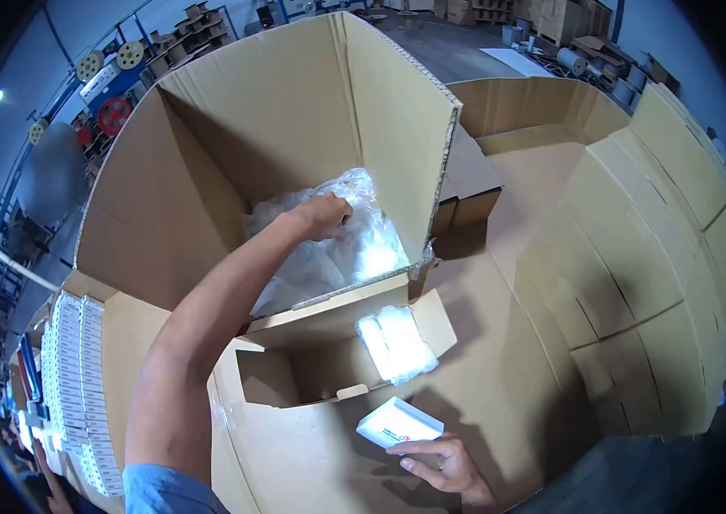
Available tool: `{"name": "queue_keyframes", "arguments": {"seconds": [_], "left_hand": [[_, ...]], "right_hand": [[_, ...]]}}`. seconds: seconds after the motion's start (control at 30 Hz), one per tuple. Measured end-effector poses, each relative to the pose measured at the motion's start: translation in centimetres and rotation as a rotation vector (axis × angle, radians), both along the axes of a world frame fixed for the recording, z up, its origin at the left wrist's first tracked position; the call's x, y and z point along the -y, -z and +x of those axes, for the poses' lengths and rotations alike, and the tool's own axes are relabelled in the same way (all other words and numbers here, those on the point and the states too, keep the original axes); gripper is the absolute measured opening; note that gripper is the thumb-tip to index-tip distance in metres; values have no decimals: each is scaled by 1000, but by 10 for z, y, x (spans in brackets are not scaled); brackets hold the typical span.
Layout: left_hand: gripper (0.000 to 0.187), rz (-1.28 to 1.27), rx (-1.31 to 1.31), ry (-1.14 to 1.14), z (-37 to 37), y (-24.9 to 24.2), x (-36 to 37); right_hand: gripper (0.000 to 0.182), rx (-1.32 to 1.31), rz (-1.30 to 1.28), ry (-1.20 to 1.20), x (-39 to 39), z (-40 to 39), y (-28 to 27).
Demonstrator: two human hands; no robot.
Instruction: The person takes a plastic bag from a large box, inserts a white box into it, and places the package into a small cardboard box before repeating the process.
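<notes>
While the left hand [325,216] reaches deep into a tall corrugated carton [294,111], fingers curled shut on clear plastic wrapping [354,248], the right hand [440,463] pinches a small white box [399,422] by its lower edge above a smaller open carton [294,377]. The box's red marking is illegible. Stacked cartons [637,240] crowd the right.

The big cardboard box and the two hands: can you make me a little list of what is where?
left hand: reaching into the big cardboard box, on the clear plastic bags
right hand: holding a small white box
small open carton: in front of the big box, a wrapped white packet on its flap
stacked white boxes: at the left edge
</notes>
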State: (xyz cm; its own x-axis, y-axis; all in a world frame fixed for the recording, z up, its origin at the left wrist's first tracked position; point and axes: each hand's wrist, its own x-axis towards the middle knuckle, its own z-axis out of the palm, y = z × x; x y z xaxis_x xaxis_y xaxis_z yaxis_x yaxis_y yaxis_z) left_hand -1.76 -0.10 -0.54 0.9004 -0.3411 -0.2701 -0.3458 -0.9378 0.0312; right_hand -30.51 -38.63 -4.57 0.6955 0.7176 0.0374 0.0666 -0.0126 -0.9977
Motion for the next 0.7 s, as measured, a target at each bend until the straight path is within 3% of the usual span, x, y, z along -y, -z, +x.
{"name": "queue_keyframes", "arguments": {"seconds": [0.2, 0.37, 0.53, 0.7], "left_hand": [[25, -339, 133, -210, -9, -47, -11], [31, -533, 224, -519, -34, -93, -5], [32, -1056, 341, -523, -68, -102, -15], [23, -1428, 545, -537, -188, -140, 25]], "right_hand": [[26, -6, 26, 2, 0, 2, 3], [28, 45, 30, 33, 2, -5, -9], [31, 98, 37, 67, 12, -12, -29], [33, -13, 27, 113, 10, -36, -31]]}}
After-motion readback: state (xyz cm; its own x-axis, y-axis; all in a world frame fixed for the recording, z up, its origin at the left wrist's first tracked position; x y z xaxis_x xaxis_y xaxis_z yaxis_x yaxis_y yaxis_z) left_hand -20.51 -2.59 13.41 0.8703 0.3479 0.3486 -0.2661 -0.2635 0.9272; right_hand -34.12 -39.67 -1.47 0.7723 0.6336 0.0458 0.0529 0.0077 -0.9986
